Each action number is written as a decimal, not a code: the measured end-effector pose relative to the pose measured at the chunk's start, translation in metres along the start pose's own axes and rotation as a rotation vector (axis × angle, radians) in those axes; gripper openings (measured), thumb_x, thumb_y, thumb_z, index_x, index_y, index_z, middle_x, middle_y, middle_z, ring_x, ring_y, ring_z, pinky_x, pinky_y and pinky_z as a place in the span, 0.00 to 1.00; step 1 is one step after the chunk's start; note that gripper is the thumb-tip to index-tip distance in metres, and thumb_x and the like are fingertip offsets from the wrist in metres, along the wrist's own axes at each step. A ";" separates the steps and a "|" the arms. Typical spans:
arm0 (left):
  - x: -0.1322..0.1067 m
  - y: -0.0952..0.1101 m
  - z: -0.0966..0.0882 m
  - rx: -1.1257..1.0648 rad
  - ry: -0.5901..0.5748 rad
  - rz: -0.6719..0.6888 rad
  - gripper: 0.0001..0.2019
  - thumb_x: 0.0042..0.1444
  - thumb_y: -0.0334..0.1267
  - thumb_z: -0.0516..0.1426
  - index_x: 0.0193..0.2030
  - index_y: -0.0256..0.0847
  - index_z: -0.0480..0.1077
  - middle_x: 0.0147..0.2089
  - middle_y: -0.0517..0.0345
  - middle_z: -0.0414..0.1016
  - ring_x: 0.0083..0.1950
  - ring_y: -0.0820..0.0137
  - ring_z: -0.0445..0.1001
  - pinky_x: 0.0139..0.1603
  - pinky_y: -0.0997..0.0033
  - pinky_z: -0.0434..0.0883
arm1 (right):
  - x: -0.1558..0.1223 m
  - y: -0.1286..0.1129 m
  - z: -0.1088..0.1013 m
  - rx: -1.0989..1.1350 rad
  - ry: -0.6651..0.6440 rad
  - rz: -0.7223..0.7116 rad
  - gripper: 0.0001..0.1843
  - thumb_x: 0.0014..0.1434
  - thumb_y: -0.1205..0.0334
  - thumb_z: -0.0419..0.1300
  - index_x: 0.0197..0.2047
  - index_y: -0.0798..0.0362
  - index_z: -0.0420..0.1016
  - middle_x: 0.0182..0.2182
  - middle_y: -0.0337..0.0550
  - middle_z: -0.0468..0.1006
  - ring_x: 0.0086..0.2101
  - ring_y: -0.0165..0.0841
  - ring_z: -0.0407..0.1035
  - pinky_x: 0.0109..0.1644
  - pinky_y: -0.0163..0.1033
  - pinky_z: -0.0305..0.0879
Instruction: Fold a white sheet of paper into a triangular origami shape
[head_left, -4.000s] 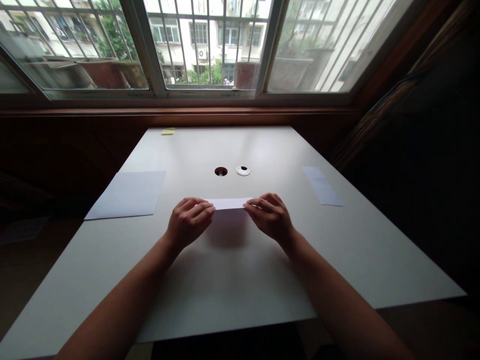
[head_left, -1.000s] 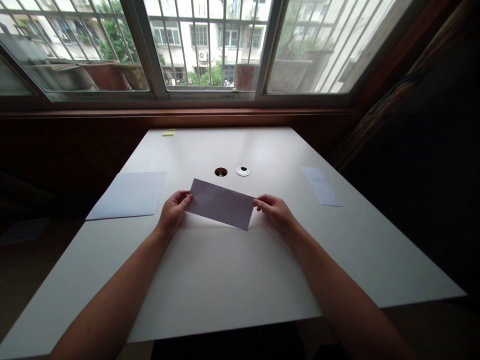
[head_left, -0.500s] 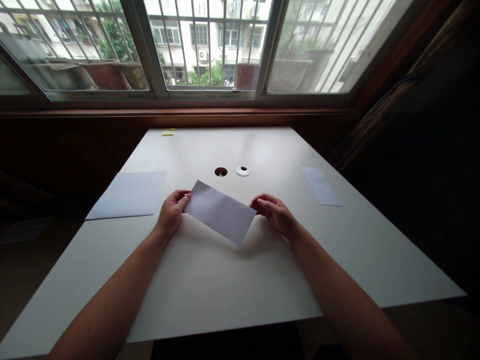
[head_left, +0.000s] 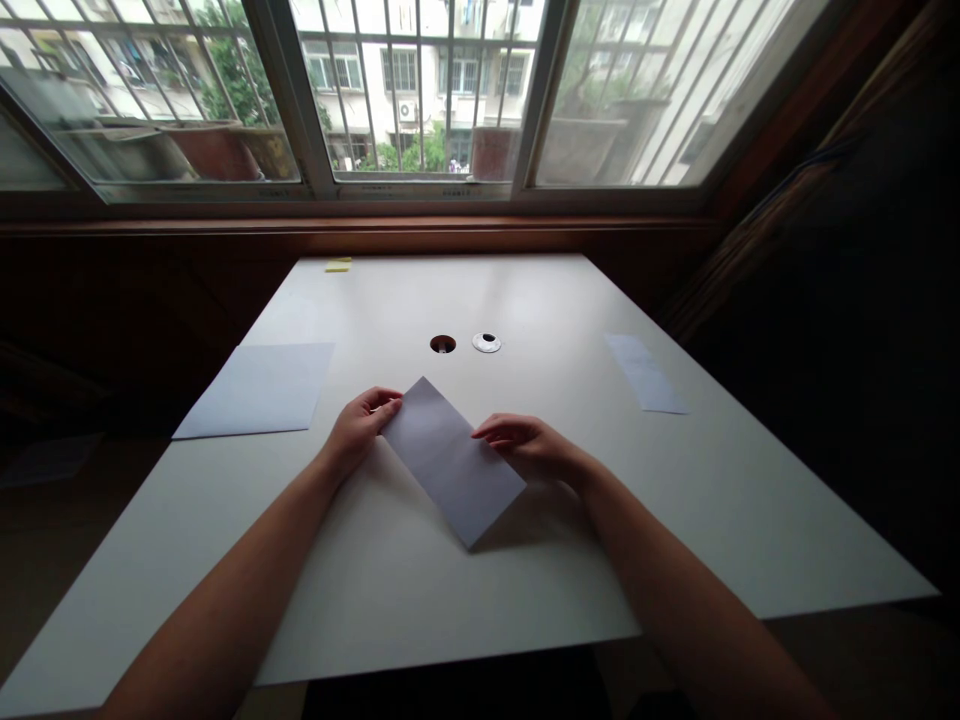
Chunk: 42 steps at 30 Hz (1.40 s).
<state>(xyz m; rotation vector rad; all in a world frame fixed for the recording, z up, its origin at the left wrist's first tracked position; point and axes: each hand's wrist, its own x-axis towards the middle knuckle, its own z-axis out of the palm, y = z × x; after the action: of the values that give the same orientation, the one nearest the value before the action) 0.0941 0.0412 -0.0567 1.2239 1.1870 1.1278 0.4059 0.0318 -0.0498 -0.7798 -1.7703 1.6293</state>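
A plain whitish sheet of paper [head_left: 450, 460], oblong, is held up at a slant above the middle of the table. My left hand [head_left: 364, 425] pinches its upper left edge between thumb and fingers. At the upper right edge, my right hand [head_left: 532, 447] has its fingers closed on the paper, with the fingertips at the rim. Part of the right hand's underside is hidden by the sheet. The lowest corner of the paper points toward me.
On the white table [head_left: 360, 620] lie a larger paper sheet [head_left: 259, 390] at left and a narrow paper strip [head_left: 645, 373] at right. Farther back are a round cable hole [head_left: 442, 344], its loose white cover [head_left: 487, 343] and yellow sticky notes [head_left: 338, 265]. A barred window [head_left: 420, 90] stands behind.
The sheet has turned clockwise and come slightly nearer, its lower corner dropping toward me. My right hand has moved left along the paper, from its right corner to its upper right edge.
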 end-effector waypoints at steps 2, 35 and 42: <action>-0.001 0.001 0.001 0.022 -0.008 0.006 0.21 0.50 0.52 0.65 0.44 0.39 0.75 0.37 0.56 0.77 0.35 0.68 0.72 0.34 0.72 0.66 | 0.001 -0.004 0.004 -0.075 -0.043 -0.037 0.14 0.60 0.57 0.64 0.48 0.51 0.81 0.46 0.49 0.75 0.47 0.38 0.71 0.51 0.42 0.67; -0.029 0.020 0.032 -0.058 -0.366 -0.075 0.20 0.57 0.56 0.58 0.45 0.41 0.70 0.36 0.55 0.73 0.34 0.68 0.72 0.31 0.73 0.65 | 0.014 -0.004 0.014 -0.047 0.100 0.130 0.20 0.53 0.46 0.68 0.37 0.54 0.73 0.30 0.39 0.73 0.31 0.31 0.67 0.35 0.36 0.61; -0.027 0.011 0.041 0.119 -0.408 -0.009 0.21 0.55 0.54 0.61 0.47 0.39 0.74 0.39 0.51 0.77 0.36 0.63 0.73 0.31 0.72 0.67 | 0.014 -0.001 0.016 -0.131 0.173 0.127 0.20 0.54 0.46 0.67 0.38 0.52 0.69 0.25 0.35 0.70 0.26 0.28 0.63 0.28 0.33 0.57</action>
<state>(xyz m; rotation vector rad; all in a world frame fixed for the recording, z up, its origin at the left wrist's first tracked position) 0.1336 0.0123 -0.0458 1.4557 0.9548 0.7585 0.3848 0.0322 -0.0493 -1.0805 -1.7464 1.4865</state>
